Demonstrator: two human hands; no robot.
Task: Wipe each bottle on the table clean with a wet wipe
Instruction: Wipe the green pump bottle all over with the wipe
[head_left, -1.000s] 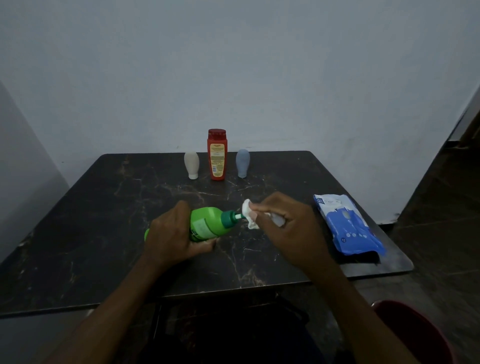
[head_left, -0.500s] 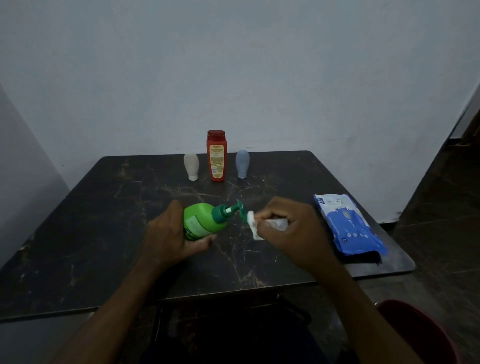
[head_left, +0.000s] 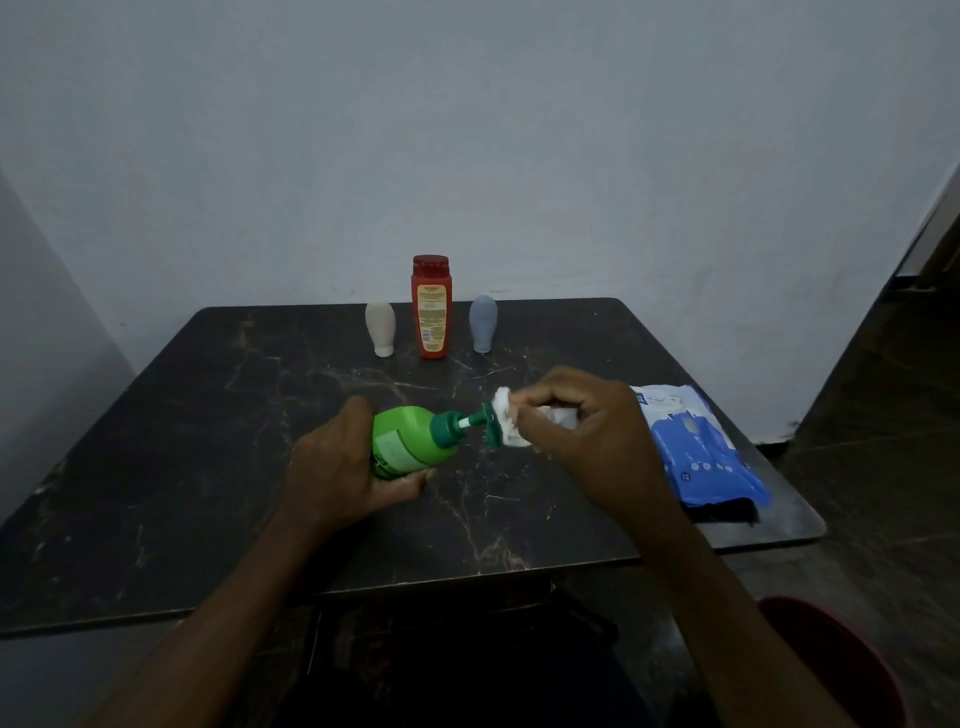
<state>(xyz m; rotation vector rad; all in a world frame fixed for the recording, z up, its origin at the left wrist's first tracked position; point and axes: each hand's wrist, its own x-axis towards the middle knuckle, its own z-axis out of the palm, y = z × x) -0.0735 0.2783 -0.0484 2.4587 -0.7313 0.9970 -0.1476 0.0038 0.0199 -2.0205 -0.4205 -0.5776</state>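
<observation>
My left hand (head_left: 337, 467) grips a green pump bottle (head_left: 408, 441) tilted on its side above the dark marble table (head_left: 208, 467), its dark green pump head pointing right. My right hand (head_left: 592, 436) pinches a crumpled white wet wipe (head_left: 506, 423) against the pump head. At the back of the table stand a red bottle (head_left: 431, 309), a small cream bottle (head_left: 381, 329) on its left and a small grey-blue bottle (head_left: 483, 322) on its right, all upright.
A blue and white wet wipe pack (head_left: 691, 447) lies on the table at the right, near the edge. A dark red round object (head_left: 841, 670) sits below the table at the lower right. A pale wall rises behind the table.
The green bottle's pump end has lifted and swung slightly while the wipe in my right hand stayed rubbing on the pump head. The other bottles have not moved.
</observation>
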